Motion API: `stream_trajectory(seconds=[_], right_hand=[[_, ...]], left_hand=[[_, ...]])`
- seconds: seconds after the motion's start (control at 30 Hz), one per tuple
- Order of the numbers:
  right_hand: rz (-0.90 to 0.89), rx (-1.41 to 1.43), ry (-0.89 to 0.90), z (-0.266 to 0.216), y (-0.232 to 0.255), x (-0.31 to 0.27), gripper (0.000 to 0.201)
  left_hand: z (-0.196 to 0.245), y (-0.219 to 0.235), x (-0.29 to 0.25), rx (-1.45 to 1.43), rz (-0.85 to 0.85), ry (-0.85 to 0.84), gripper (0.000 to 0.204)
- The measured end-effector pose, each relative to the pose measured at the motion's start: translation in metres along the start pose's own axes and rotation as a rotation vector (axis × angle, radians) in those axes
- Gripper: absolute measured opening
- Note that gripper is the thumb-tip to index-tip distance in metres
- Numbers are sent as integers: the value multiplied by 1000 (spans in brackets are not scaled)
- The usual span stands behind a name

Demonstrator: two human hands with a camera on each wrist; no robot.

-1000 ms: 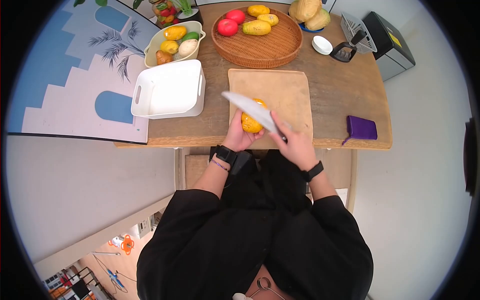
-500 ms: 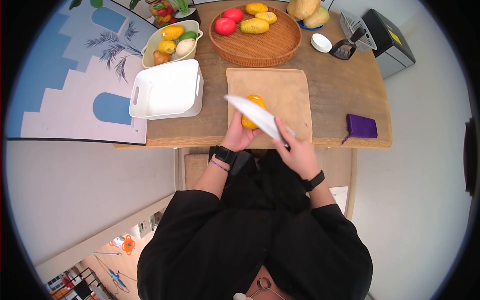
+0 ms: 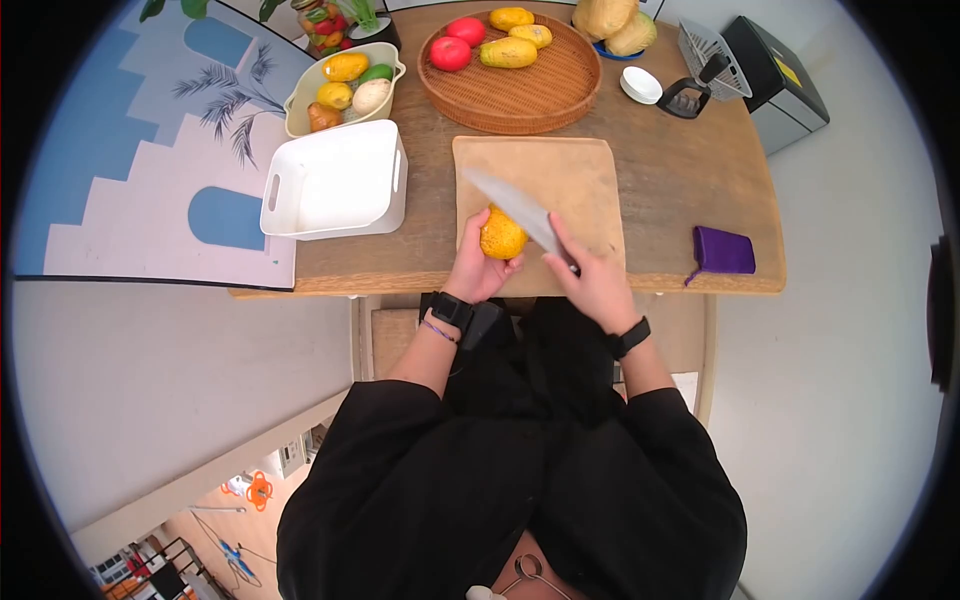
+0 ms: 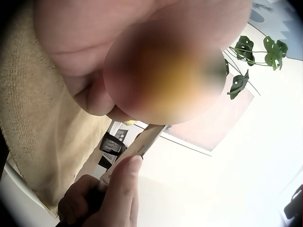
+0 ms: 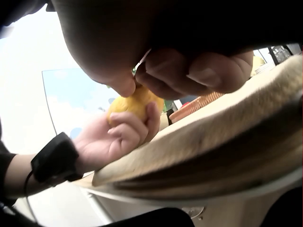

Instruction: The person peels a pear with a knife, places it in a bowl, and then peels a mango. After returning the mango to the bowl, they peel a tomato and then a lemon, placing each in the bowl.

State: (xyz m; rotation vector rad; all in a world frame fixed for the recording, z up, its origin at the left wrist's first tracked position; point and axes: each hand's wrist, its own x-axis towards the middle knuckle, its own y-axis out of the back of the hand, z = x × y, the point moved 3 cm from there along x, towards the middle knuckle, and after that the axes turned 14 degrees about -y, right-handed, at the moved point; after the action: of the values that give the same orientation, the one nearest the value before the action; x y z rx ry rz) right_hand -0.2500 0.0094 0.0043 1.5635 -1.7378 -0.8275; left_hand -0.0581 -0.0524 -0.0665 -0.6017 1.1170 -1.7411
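Observation:
In the head view my left hand (image 3: 478, 268) holds a mottled yellow fruit (image 3: 503, 236) over the near part of the tan board (image 3: 570, 170). My right hand (image 3: 598, 287) grips a kitchen knife by its handle. The broad blade (image 3: 512, 204) points up and left, overlapping the fruit's upper right side. Curled left fingers (image 5: 125, 130) cup the fruit (image 5: 129, 105) from below in the right wrist view. A round blur covers much of the left wrist view; below it the right thumb (image 4: 124, 184) lies along the knife near the blade (image 4: 150, 138).
A white bin (image 3: 338, 190) stands left of the board, with a cream basket (image 3: 293, 105) of produce behind it. Beyond the board is a wicker tray (image 3: 510, 100) with red and yellow produce. A purple purse (image 3: 723, 252) lies at right, and white bowls (image 3: 641, 86) stand farther back.
The fruit has turned in the left hand, its long shape now looking rounder. The knife has shifted slightly across it, its tip a little to the right.

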Motion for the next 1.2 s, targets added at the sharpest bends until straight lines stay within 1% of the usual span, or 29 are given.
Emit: stream_trajectory(seconds=[0.03, 0.1, 0.13, 0.17, 0.2, 0.23, 0.27, 0.3, 0.33, 0.37, 0.43, 0.47, 0.53, 0.57, 0.6, 0.67, 0.73, 0.8, 0.87, 0.9, 0.93, 1.0, 1.03, 1.07, 1.13, 1.17, 1.2], right_hand=[[4, 0, -1, 3, 5, 7, 65], [-20, -163, -237, 15, 16, 18, 65], [-19, -164, -236, 15, 22, 18, 65], [-28, -157, -292, 16, 27, 18, 65], [-39, -149, -344, 17, 29, 19, 66], [-44, -150, -339, 17, 26, 16, 66], [5, -32, -193, 15, 23, 9, 66], [57, 85, -49, 10, 24, 1, 67], [57, 83, -51, 9, 23, -5, 67], [38, 33, -8, 5, 20, -12, 67], [-2, -65, 77, -6, 12, -26, 67], [-2, -63, 74, -10, 9, -30, 67], [-91, -225, 87, -15, 1, -35, 67], [-60, -215, 116, -15, -3, -36, 67], [-60, -214, 116, -14, -8, -36, 67], [-5, -214, 126, -13, -13, -34, 68], [3, -202, 121, -14, -13, -28, 70], [11, -192, 115, -13, -11, -19, 71], [44, -151, 103, -9, -8, -11, 68], [6, -133, 72, -8, -6, -7, 69], [7, -133, 72, -8, -2, -3, 69], [-89, 54, 73, -5, 6, 6, 64], [-87, 53, 74, 0, 7, 13, 64], [-103, 176, 64, 8, 7, 20, 61], [-119, 300, 50, 7, 19, 25, 58], [-156, 151, -125, 10, 29, 28, 56], [-189, 1, -297, 11, 37, 31, 54]], left_hand=[[3, -6, -1, 26, -6, 23, 53], [6, -17, -3, 67, 17, 30, 53], [6, -19, -4, 106, 46, 38, 52], [5, -19, -3, 105, 46, 35, 52], [3, -16, -2, 109, 92, 29, 53], [2, -11, -2, 113, 142, 24, 55], [0, -5, -2, 111, 147, 22, 55], [0, -3, -1, 89, 111, 20, 56], [-2, -1, 1, 67, 73, 19, 58], [-7, 1, 2, 67, 74, 23, 58], [-6, -9, 0, 44, 301, -85, 61], [-7, -1, 3, 12, 162, -39, 60], [-4, -4, 0, -24, 87, 4, 59], [-3, -4, 1, -22, 85, 5, 59], [-3, -4, 0, -9, 79, 2, 59], [-4, -4, -1, 5, 76, -2, 59], [-3, -10, -1, 16, 202, -18, 57], [-2, -2, 0, 24, 172, -18, 53], [-6, 5, -1, 32, 144, -15, 50], [-5, 2, 0, 50, 136, -40, 47], [-4, -2, -1, 68, 127, -65, 44], [-1, -6, -1, 73, 120, -60, 44], [0, -7, -1, 76, 117, -54, 43], [1, -6, -1, 76, 116, -54, 43], [1, -8, -3, 53, 42, -8, 49], [0, -11, -4, 53, 41, -6, 49], [2, -20, -6, 81, 110, 1, 48]])
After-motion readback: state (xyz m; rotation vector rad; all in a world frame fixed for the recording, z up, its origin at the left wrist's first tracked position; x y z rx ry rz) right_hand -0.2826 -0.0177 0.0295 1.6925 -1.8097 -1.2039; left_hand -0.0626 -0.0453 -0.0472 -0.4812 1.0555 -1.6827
